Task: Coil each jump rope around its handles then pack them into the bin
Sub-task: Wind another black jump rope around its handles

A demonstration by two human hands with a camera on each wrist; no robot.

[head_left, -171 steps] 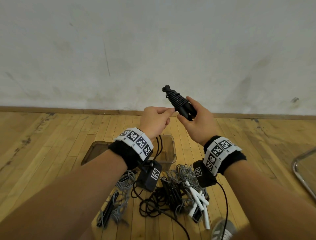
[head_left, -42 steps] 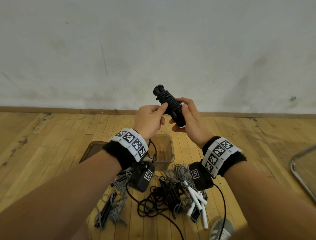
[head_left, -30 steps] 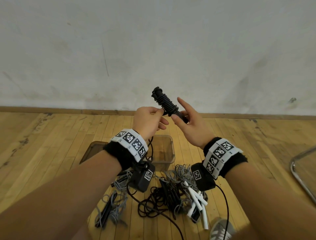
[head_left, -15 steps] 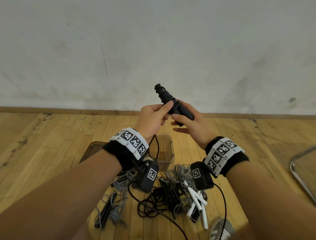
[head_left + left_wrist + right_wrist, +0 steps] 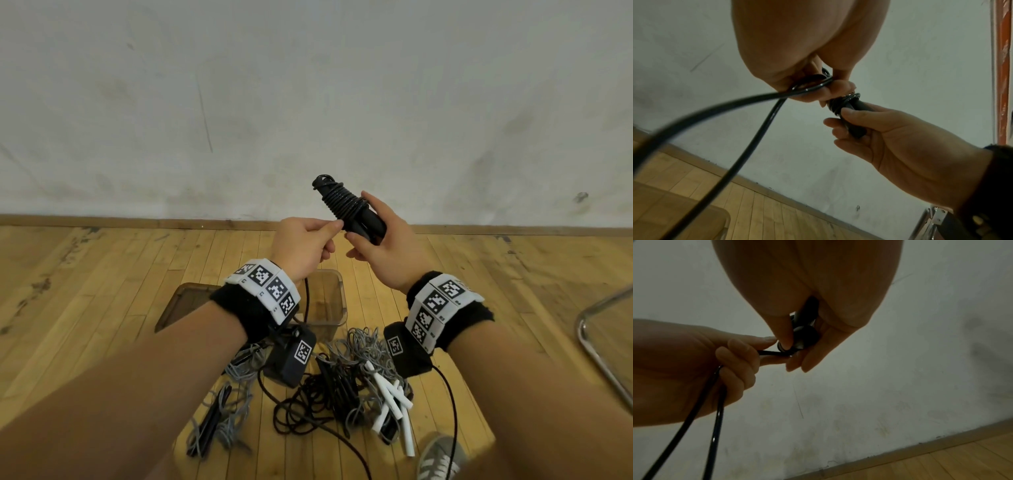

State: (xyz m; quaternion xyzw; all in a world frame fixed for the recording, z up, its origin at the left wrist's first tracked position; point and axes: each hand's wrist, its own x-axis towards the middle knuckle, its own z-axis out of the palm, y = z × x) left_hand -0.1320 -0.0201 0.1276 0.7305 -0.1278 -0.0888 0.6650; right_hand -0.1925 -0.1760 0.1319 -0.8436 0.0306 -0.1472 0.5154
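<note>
A pair of black jump-rope handles [image 5: 346,209] is held up in front of the wall, tilted up to the left, with black cord wound tightly round the upper half. My right hand [image 5: 373,240] grips the lower ends of the handles [image 5: 855,120]. My left hand [image 5: 308,240] pinches the loose black cord [image 5: 764,113] close beside the coil; the rest of the cord [image 5: 715,426] hangs down in a loop. A clear plastic bin [image 5: 334,301] stands on the wooden floor below my hands, partly hidden by my left wrist.
On the floor near my feet lies a tangle of ropes: grey cord [image 5: 363,346], loose black cord [image 5: 308,407], white handles [image 5: 394,401] and dark handles [image 5: 212,421]. A chrome chair frame [image 5: 599,339] is at the right edge. A grey shoe [image 5: 442,459] shows at the bottom.
The coil has been turned and rewrapped between my hands over the last seconds. My left hand has dropped from the coil's top to its lower edge, still pinching the cord.
</note>
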